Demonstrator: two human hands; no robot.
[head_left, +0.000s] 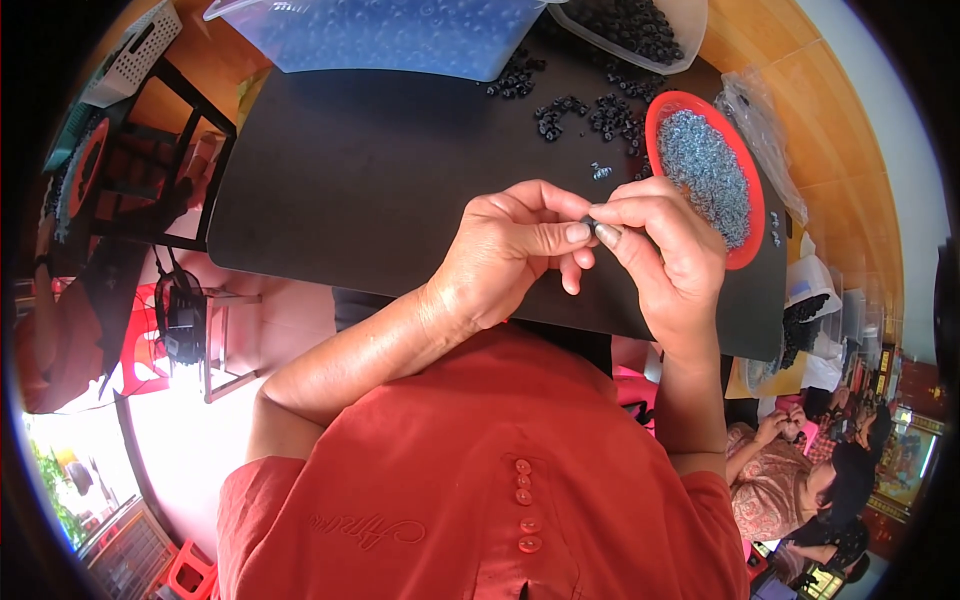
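Over the near right part of the dark table (340, 170), my two hands meet at the fingertips. My left hand (505, 240) pinches a small black part (588, 223) between thumb and forefinger. From the other side, my right hand (668, 245) closes thumb and forefinger on the same part. Fingers cover most of it, so its exact kind is hidden. Just beyond the hands lie a few small silvery metal pieces (600, 171). To the right stands a red oval basin (655, 125) full of similar silvery pieces. Loose black parts (612, 118) are scattered farther back.
A large translucent bin (490, 65) with bluish contents stands at the far edge, beside a clear tub (690, 50) of black parts. Crumpled plastic bag (765, 140) lies right of the basin. Another person (790, 480) sits at lower right. A stool (235, 345) stands left.
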